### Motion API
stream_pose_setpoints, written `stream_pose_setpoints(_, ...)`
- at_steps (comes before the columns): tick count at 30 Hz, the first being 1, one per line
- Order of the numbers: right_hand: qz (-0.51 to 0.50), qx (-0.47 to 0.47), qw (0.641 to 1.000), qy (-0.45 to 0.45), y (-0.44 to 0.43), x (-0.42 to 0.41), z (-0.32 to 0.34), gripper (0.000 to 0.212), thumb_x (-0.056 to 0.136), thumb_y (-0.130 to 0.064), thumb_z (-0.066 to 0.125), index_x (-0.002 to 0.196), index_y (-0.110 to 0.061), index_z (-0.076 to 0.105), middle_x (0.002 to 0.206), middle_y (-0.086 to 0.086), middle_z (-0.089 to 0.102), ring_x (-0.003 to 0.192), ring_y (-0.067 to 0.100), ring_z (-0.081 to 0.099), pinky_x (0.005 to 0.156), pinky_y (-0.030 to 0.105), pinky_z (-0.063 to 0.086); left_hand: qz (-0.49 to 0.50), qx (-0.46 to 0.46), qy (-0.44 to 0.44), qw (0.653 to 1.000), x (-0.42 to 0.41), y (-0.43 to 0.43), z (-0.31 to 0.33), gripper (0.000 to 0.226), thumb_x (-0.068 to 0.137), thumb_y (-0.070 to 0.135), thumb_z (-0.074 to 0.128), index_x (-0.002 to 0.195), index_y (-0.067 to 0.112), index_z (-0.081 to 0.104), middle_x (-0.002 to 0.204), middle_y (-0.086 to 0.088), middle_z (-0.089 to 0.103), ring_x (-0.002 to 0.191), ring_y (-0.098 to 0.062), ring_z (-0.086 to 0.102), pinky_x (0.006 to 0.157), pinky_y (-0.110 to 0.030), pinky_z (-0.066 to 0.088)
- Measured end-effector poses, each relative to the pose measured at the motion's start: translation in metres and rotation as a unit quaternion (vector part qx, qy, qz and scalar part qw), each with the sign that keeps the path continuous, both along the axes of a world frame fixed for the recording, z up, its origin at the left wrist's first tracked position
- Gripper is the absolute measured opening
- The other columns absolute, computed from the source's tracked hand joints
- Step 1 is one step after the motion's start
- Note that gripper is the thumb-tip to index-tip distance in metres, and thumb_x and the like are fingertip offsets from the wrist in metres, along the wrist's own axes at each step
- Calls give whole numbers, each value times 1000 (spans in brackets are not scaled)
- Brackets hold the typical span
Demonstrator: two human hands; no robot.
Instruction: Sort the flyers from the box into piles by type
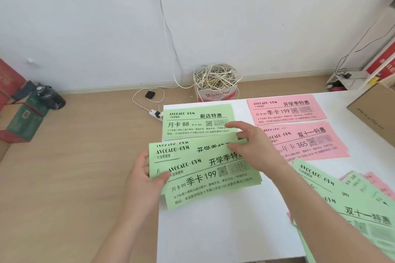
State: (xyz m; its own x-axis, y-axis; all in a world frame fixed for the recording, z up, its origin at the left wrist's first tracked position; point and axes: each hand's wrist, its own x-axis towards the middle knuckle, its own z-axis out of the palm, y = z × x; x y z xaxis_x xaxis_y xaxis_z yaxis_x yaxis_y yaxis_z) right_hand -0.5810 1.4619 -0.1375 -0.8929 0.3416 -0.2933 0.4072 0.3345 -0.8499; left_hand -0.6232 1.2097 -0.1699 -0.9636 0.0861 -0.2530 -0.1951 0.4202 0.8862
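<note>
Table [213,230]: two pink piles [286,111]; left hand [147,179], right hand [254,147] hold green flyers [205,177]

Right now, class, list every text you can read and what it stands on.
"新店特惠", "月卡 88": back green flyer.
"开学季特", "季卡 199": green flyer in left hand.
"开学季特惠", "季卡 199": back pink flyer.
"双十一特惠", "年卡 365": near pink flyer.
"双十一特惠": right green flyer.
"www.anta.cn": cardboard box.
"AVOCADO·GYM" heads each one. Small print too small; bag lettering blurred.

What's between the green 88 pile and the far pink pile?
In the head view, only a bare strip of table separates the green 88 pile and the far pink pile.
</note>
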Motion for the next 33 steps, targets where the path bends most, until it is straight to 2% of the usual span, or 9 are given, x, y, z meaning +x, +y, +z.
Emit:
stream_pose_setpoints(2,-12,37,999,-11,-5,-5,-13,51,87,-11,64,129,-38,50,114,-3,60,85,7,57,69,22,46,-5,-53,16,998,-8,3,-7,62,78,3,71,124,36,46,105,12,68,96,-8,65,82,-34,51)
stream_pose_setpoints(5,10,135,990,-43,-12,-3,-27,61,88,-14,62,141,-31,37,129,-1,53,105,17,55,90,33,46,-30,-135,81,987,-12,6,-13,70,77,9,73,133,33,37,113,10,62,106,-13,57,85,-33,45)
stream_pose_setpoints(9,78,294,949,-89,-20,19,-32,64,89,-22,57,145,-25,27,138,5,40,120,26,41,102,31,32,-60,-237,113,963,-16,3,-26,88,66,36,83,139,21,36,130,2,50,123,-21,42,102,-41,37)
stream_pose_setpoints(11,105,305,939,-122,-26,32,-32,68,89,-31,58,145,-25,21,142,6,32,124,26,34,104,30,28,-67,-191,48,978,-15,2,-30,93,60,45,84,138,30,34,129,6,51,121,-19,48,98,-42,43)
stream_pose_setpoints(14,139,305,932,-138,-36,42,-36,79,85,-39,62,147,-25,16,149,6,20,130,26,25,110,30,24,-67,-195,22,978,-9,6,-33,101,64,43,83,144,25,25,137,1,47,123,-20,47,98,-37,42)
stream_pose_setpoints(20,131,311,935,-107,-32,43,-34,75,87,-45,59,148,-26,19,151,2,22,133,23,24,111,28,23,-101,-309,96,941,-4,19,-23,89,75,53,69,144,23,21,125,-5,49,111,-28,53,81,-37,44)
stream_pose_setpoints(24,100,318,938,-98,-5,76,-10,77,88,-53,55,149,-35,12,155,-5,18,140,18,15,113,32,25,-79,-372,168,910,-2,20,-18,84,75,46,72,141,17,28,127,-15,47,114,-36,43,87,-49,44)
stream_pose_setpoints(29,77,300,930,-196,65,154,21,95,76,-61,64,145,-50,0,156,-13,9,143,15,6,114,41,24,-190,-272,364,870,35,60,-11,44,84,35,62,120,12,57,125,-14,50,109,-34,46,88,-49,47)
stream_pose_setpoints(33,87,315,903,-278,122,207,27,106,70,-64,68,143,-53,-8,157,-15,-5,144,14,-4,111,49,24,-370,-201,352,836,84,123,-13,36,83,44,46,105,23,64,118,0,59,109,-22,52,87,-37,51)
